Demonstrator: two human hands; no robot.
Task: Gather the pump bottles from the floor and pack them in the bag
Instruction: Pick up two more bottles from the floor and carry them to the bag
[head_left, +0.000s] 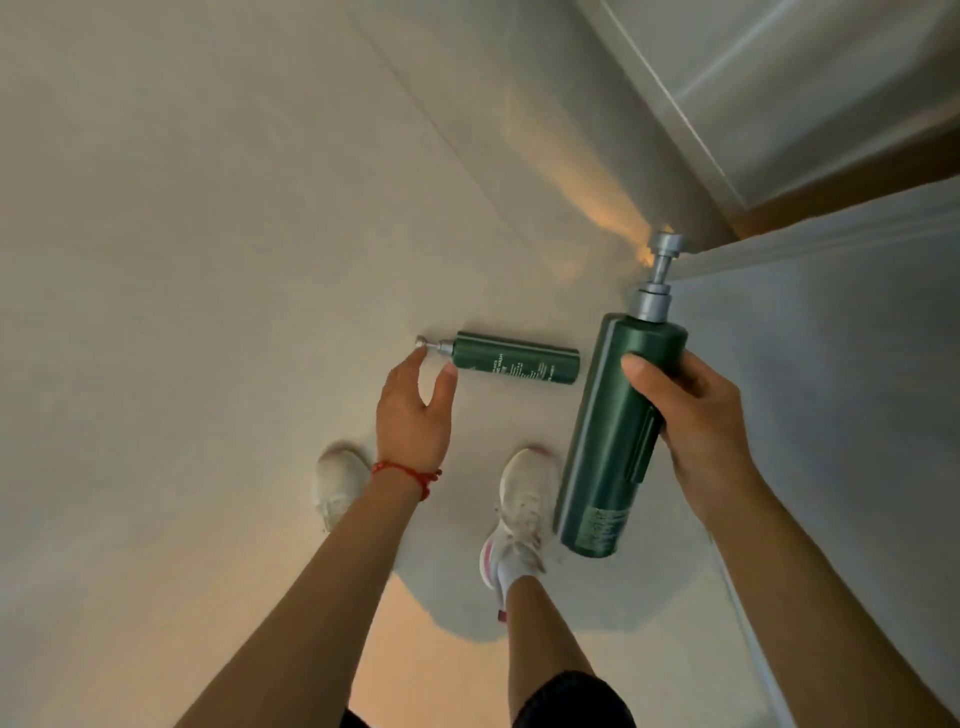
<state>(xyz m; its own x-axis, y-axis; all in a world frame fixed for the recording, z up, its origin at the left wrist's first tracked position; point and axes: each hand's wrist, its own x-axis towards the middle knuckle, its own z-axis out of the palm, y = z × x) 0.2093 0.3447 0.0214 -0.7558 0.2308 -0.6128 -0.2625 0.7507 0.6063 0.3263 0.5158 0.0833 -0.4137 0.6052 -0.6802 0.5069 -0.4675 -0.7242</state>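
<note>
A large dark green pump bottle (613, 436) with a silver pump head is held off the floor, pump pointing away from me, with my right hand (691, 421) wrapped around its middle. A smaller green pump bottle (514, 358) lies on its side on the pale floor, silver pump toward the left. My left hand (415, 410), a red string at its wrist, hovers at that pump end with fingers spread, thumb and forefinger on either side of the neck. No bag is in view.
Pale tiled floor (208, 260) spreads to the left and ahead. A white door or cabinet panel (831, 338) stands close on the right, with a wall corner (727, 104) behind. My two white shoes (524, 499) are planted just below the bottles.
</note>
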